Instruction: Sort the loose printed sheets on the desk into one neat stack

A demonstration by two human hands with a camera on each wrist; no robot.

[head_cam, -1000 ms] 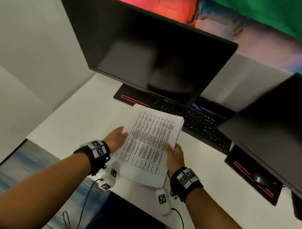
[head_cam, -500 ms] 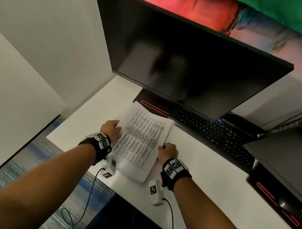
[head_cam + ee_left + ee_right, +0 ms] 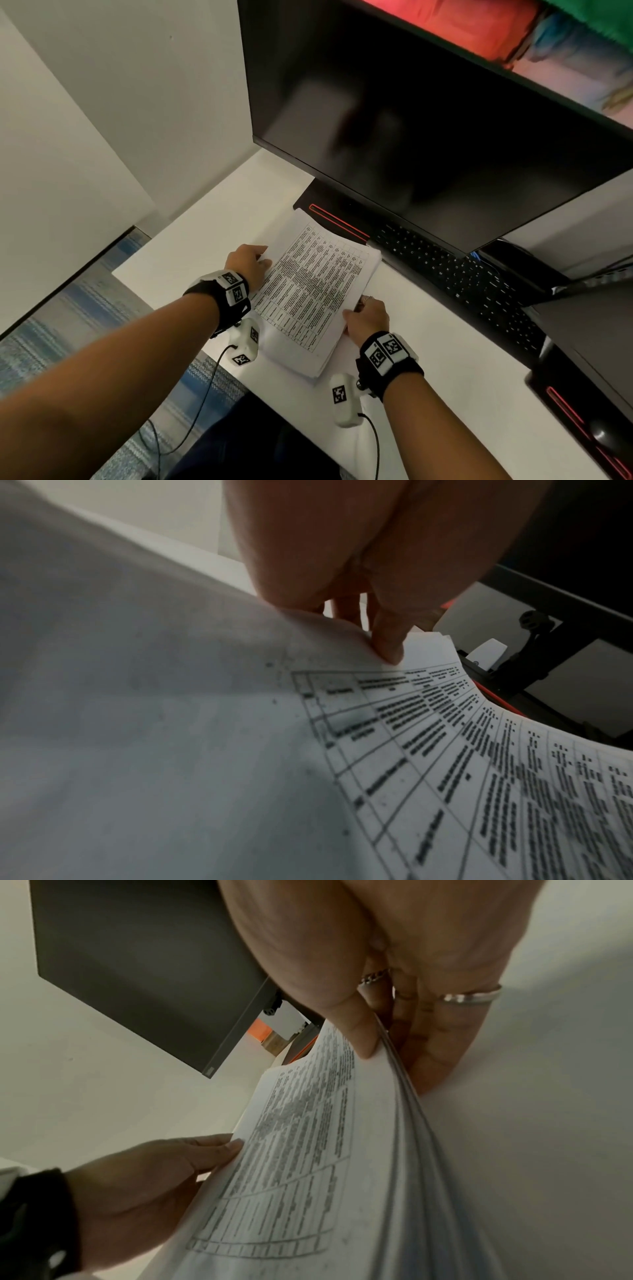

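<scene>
A stack of printed sheets (image 3: pixel 308 291) with a table of text on top lies slanted on the white desk (image 3: pixel 205 240), its far corner by the monitor's foot. My left hand (image 3: pixel 255 262) holds the stack's left edge, thumb (image 3: pixel 388 647) on the top sheet and fingers past the edge. My right hand (image 3: pixel 363 313) pinches the right edge, thumb on top and ringed fingers (image 3: pixel 431 1047) underneath against the desk. The right wrist view shows the stack (image 3: pixel 308 1150) bowed upward between both hands, with the left hand (image 3: pixel 192 1156) at its far side. The sheet edges are slightly fanned.
A large dark monitor (image 3: pixel 411 120) hangs over the desk right behind the stack, its black foot with a red stripe (image 3: pixel 337 221) touching the stack's far corner. A black keyboard (image 3: pixel 462 274) lies to the right. A second monitor (image 3: pixel 596 329) stands at far right. The desk's near edge is close.
Both hands have brought the stack down from the air onto the desk and further left, toward the monitor's foot. Both hands stay at the same edges.
</scene>
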